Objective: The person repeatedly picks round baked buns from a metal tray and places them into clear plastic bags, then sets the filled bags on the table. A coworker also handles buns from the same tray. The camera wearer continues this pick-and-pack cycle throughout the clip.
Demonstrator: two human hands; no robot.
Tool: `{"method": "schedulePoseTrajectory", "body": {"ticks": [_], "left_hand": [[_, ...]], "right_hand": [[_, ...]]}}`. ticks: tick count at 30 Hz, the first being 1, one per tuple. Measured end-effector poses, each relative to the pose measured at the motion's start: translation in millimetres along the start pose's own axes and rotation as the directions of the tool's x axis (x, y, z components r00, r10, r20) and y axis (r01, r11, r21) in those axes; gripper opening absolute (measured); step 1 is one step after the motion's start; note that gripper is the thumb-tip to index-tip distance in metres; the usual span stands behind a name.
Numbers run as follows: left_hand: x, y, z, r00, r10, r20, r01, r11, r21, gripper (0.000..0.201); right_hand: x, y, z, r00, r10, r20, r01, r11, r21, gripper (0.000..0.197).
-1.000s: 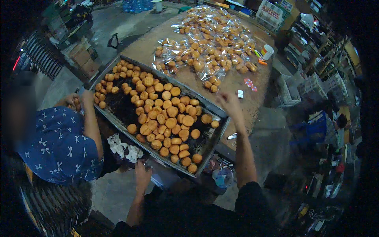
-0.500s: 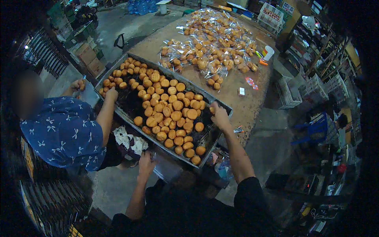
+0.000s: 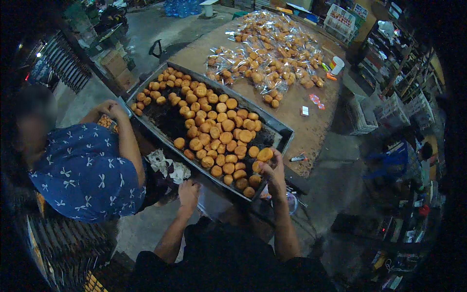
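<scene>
While the right hand is gripping a bun over the tray, likely sitting close for reach, the left hand is hanging nearby, grip unclear

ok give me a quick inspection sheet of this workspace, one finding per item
Surface: brown table, with a dark metal tray at its near left side
Job's things: loose round buns in the tray; clear bags of buns on the table's far part
Clutter: small white box, red-and-white pieces and white tub on the table; pale cloth beside the tray
Hands: right hand grips a bun at the tray's right end; left hand near the cloth, grip unclear
Cables: nothing seen for certain
Surroundings: co-worker in patterned blue at left; pale crates at right
</scene>
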State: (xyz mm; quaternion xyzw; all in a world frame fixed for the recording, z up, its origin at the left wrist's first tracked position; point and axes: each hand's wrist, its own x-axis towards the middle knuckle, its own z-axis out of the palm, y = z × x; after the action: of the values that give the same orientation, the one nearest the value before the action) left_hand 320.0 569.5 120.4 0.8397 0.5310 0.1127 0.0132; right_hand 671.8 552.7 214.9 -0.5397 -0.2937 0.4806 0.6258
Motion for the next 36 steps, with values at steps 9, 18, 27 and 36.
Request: {"method": "schedulePoseTrajectory", "body": {"ticks": [9,18,27,36], "left_hand": [[-6,39,-75,0.971,0.072,-0.228,-0.061,0.997,0.057,0.020],[19,83,-193,0.965,0.107,0.239,-0.031,0.953,-0.301,0.017],[46,95,-227,0.907,0.361,0.218,-0.193,0.816,-0.545,0.023],[44,93,-224,0.900,0.411,0.144,-0.244,0.750,-0.614,0.024]], "right_hand": [[-34,14,-1,0.984,0.178,-0.002,-0.175,0.969,0.174,0.071],[-59,-24,62,0.952,-0.214,0.219,0.204,0.977,0.066,0.066],[-67,-61,77,0.589,-0.424,0.688,0.734,0.638,-0.235,0.037],[-80,-74,59,0.606,-0.137,0.784,0.708,0.543,-0.452,0.039]]}}
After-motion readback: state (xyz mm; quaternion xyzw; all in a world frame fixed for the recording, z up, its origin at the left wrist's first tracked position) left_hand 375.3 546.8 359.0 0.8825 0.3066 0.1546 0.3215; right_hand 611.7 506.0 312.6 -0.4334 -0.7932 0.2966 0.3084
